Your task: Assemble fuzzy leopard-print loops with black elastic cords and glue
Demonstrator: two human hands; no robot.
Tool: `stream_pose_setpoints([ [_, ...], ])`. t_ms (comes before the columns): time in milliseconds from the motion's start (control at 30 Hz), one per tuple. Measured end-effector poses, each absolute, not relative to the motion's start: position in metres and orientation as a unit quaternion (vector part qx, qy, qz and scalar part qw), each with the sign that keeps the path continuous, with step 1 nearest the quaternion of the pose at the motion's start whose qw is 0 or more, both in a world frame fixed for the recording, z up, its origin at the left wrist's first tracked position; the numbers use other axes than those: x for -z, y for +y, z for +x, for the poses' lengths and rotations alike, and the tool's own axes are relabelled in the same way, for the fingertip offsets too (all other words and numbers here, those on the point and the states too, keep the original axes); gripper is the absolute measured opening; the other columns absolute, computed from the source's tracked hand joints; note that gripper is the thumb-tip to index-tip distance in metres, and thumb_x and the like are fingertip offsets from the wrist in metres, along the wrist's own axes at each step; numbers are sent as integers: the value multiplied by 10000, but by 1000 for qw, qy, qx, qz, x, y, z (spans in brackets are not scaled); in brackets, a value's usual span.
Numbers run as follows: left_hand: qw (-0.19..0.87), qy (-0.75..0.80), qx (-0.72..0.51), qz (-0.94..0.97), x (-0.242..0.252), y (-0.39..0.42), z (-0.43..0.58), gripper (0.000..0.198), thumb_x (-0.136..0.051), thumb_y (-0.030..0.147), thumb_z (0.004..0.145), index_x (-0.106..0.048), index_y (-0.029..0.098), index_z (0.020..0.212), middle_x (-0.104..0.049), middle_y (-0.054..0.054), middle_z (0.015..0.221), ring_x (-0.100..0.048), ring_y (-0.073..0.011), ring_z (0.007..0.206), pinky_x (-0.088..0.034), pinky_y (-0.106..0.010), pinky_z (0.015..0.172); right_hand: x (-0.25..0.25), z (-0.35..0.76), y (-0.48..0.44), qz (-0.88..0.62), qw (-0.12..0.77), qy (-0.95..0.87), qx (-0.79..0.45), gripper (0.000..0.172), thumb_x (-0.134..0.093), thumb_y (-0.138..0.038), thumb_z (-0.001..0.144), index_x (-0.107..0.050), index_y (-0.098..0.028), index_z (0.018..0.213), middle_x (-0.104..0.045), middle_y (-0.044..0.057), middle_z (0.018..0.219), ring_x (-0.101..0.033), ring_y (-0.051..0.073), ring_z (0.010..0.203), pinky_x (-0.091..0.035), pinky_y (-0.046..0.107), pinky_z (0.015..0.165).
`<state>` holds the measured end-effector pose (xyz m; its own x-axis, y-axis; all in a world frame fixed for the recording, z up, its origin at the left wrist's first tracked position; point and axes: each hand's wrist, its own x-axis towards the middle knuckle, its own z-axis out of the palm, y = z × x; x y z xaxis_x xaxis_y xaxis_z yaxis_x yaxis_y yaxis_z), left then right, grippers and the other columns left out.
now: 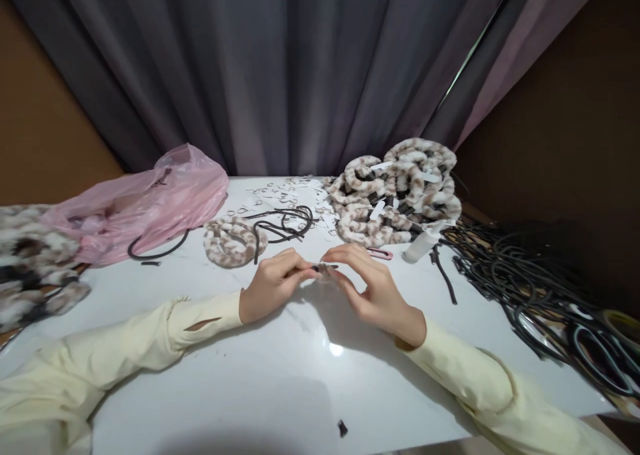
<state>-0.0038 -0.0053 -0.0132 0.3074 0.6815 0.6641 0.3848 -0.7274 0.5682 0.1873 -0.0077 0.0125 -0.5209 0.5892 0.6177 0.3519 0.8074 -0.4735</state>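
Observation:
My left hand (277,281) is closed in a pinch, with a small dark piece (317,268) at its fingertips. From the other side my right hand (373,288) curves over, thumb and fingertips pressed around the same piece and a pale, blurred bit beside it. Exactly what the piece is cannot be made out. Both hands hover over the white table (225,388). Just beyond the left hand lie a spotted furry ring (230,243) and a loose black cord (285,225). A pink cutter-like tool (380,253) sits behind the right hand.
Spotted furry rings (400,188) with white tags pile up at the back right, near a translucent bottle (421,245). Black cords (520,275) heap along the right edge. A pink plastic bag (150,201) and furry material (35,261) occupy the left. A black scrap (342,428) lies in front.

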Motion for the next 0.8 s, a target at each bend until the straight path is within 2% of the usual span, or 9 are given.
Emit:
stream_pose_setpoints([
  [133,305,465,-450,699,6,-8,2,189,-604,264,793,-575,151,644,-550,34,578,-439,-78,520,-350,-198,505,-8,183,-12,-277,351,-892,-60,203,-512,-221,865,-502,-144,1053,-613,98,910,-524,212,856,-413,359,740],
  [267,358,477,-423,682,-1,-13,5,240,-597,330,789,-561,150,633,-524,42,580,-433,-82,550,-339,-199,527,6,179,-9,-305,345,-884,-78,110,-487,-224,890,-518,-145,959,-594,59,775,-515,179,742,-417,315,688],
  [500,315,452,-426,718,2,-19,7,192,-534,326,835,-547,159,741,-566,20,678,-468,-87,583,-350,-191,522,10,178,-12,-274,376,-884,-35,110,-430,-153,902,-505,-140,823,-519,40,663,-444,154,625,-390,276,587],
  [800,241,419,-448,752,12,-18,10,169,-407,242,897,-468,179,753,-542,14,682,-492,-98,618,-390,-208,598,11,176,-9,-264,389,-882,-14,101,-417,-103,897,-502,-134,853,-539,57,691,-457,156,647,-401,283,598],
])
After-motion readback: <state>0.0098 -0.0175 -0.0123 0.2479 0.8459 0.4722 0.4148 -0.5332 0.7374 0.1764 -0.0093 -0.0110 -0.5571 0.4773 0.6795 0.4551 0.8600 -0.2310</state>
